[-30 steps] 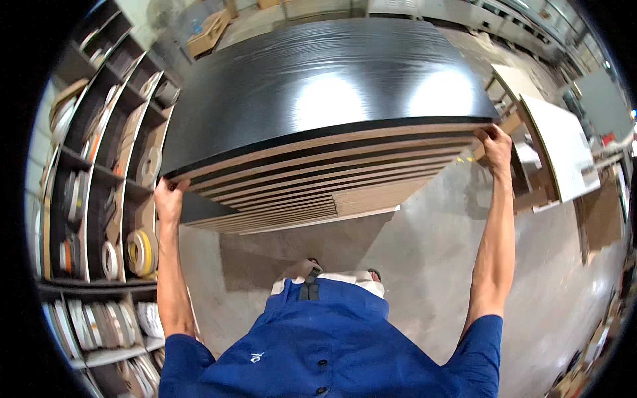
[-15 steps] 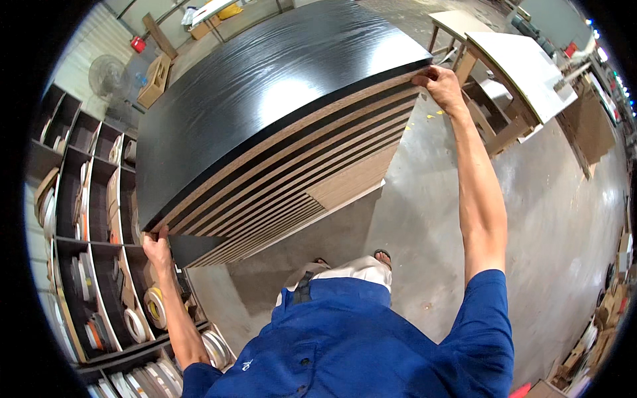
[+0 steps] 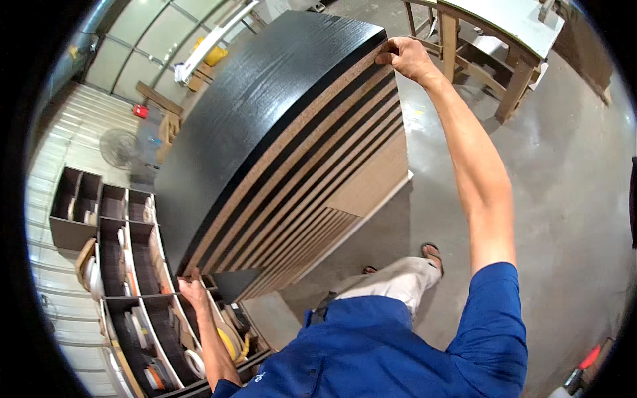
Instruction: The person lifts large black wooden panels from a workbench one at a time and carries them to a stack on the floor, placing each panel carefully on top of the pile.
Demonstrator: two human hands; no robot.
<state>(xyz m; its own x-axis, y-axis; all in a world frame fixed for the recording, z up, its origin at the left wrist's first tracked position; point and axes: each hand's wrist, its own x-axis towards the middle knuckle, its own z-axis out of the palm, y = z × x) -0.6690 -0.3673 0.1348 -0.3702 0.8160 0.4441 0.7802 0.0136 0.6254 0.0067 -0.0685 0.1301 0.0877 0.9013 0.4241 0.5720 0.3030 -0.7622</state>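
Note:
A tall stack of boards (image 3: 312, 179) stands before me, its edges striped black and raw wood-brown. On top lies a glossy black wood-grain board (image 3: 265, 93). My right hand (image 3: 410, 60) pinches that top board at its right corner, thumb and fingers closed on the edge. At the board's near left corner, my left hand (image 3: 194, 292) is closed on the edge too, with part of its fingers hidden. The top board rests flush on the stack, or nearly so; I cannot see a clear gap beneath it.
Dark shelving (image 3: 136, 298) with rolls of edge banding stands close on my left. Beyond it are a fan (image 3: 119, 147) and a corrugated wall (image 3: 93, 123). A white-topped workbench (image 3: 504, 23) is at the far right. Grey concrete floor (image 3: 564, 199) stretches along my right.
My view has swung, so the shelving sits further right and the stack looks steeper. Both hands keep their grip at the corners. One foot appears further to the right.

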